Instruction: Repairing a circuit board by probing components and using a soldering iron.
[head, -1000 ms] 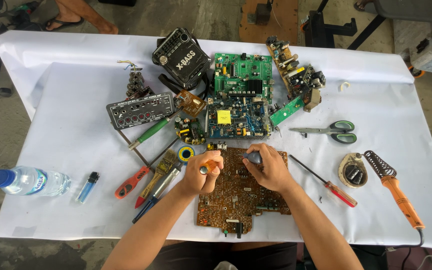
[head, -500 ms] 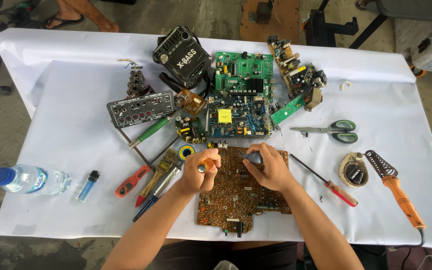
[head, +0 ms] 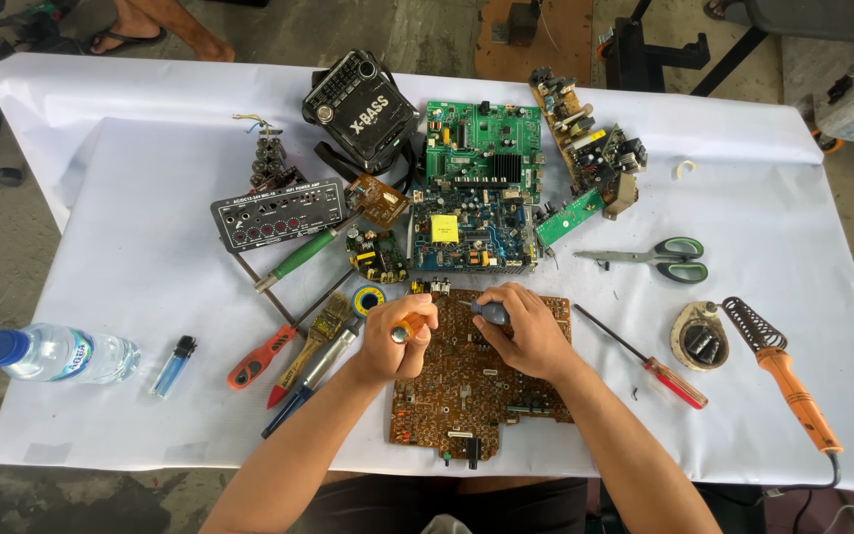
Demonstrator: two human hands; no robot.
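Left hand closed on an orange-handled tool, right hand gripping a dark tool — both over the brown circuit board at the counter's near edge. Risk: unclamped board slides, tip skids across traces.

A brown circuit board lay on the white table cover — beside green and blue boards, green-handled scissors, a red-handled screwdriver, an orange-handled soldering iron — and a blue-capped clear bottle.
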